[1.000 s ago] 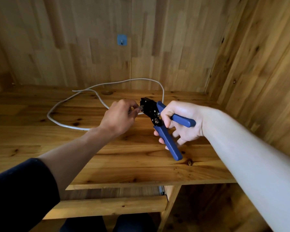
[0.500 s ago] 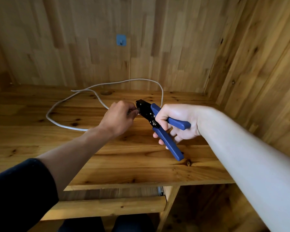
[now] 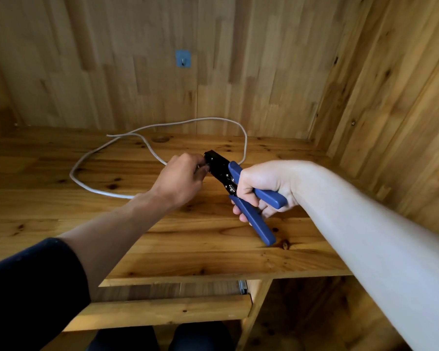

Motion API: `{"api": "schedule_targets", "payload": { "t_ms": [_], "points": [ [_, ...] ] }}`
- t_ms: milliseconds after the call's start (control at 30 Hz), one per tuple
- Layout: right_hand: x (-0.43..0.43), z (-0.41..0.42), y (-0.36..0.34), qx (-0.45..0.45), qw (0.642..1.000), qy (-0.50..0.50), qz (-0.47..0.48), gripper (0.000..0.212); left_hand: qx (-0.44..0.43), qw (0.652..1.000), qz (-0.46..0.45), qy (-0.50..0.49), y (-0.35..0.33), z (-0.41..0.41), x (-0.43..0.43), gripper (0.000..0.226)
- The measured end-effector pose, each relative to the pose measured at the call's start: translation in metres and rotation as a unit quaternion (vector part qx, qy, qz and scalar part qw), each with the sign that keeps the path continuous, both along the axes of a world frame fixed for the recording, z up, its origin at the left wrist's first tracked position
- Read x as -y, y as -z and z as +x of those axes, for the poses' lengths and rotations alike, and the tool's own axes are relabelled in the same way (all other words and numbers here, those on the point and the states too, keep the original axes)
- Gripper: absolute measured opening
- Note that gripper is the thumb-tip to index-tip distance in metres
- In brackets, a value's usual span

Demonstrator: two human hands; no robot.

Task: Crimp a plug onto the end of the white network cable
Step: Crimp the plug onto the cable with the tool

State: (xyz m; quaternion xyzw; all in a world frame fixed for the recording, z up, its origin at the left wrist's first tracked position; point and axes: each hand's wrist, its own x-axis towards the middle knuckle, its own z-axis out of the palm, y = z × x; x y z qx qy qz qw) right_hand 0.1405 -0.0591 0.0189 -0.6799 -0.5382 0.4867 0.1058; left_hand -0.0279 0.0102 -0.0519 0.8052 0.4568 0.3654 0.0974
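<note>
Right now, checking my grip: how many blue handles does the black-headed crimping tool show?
2. The upper blue handle lies in the right hand; the lower blue handle juts below its fingers. None seems hidden.

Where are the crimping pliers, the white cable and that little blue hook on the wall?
crimping pliers (image 3: pixel 219 166): head view, on its black head.
white cable (image 3: pixel 205 119): head view, far arc of its loop.
blue hook (image 3: pixel 183 58): head view, on its square plate.

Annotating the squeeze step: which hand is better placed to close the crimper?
Right. The right hand wraps both handles of the crimper; the left hand is occupied pinching the white cable at the tool's black head.
</note>
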Motion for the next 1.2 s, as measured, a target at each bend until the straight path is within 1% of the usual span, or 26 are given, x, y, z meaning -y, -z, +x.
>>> {"api": "schedule_targets", "payload": {
  "t_ms": [167,333,467,667,767,933,1100,1200],
  "points": [
    [0.002,-0.002,-0.001,0.005,0.999,0.014,-0.033,0.03,0.001,1.0,-0.027,-0.007,0.001,0.001,0.0,0.015],
    [0.001,0.0,0.005,-0.009,0.998,0.016,-0.053,0.029,-0.004,0.999,-0.035,-0.005,0.003,0.002,0.001,0.013],
    [0.001,-0.001,0.008,-0.027,0.997,0.016,-0.07,0.021,-0.009,0.999,-0.03,-0.009,0.004,0.002,0.0,0.013],
    [0.0,-0.003,0.01,-0.025,0.997,0.011,-0.079,0.026,-0.017,0.999,-0.039,-0.005,0.007,0.001,-0.001,0.014],
    [0.0,-0.004,0.008,-0.031,0.996,0.014,-0.086,0.026,-0.016,0.999,-0.041,-0.006,0.007,0.001,-0.001,0.016],
    [-0.004,0.0,0.005,-0.008,0.999,0.008,-0.049,0.035,-0.017,0.999,-0.038,-0.003,0.004,0.002,0.0,0.016],
    [0.0,-0.005,0.006,-0.016,0.999,0.008,-0.049,0.027,-0.012,0.999,-0.035,-0.009,0.001,0.003,0.0,0.016],
    [0.0,-0.005,0.006,-0.026,0.998,0.005,-0.059,0.026,-0.02,0.999,-0.042,-0.011,0.001,0.002,0.0,0.015]
  ]
}}
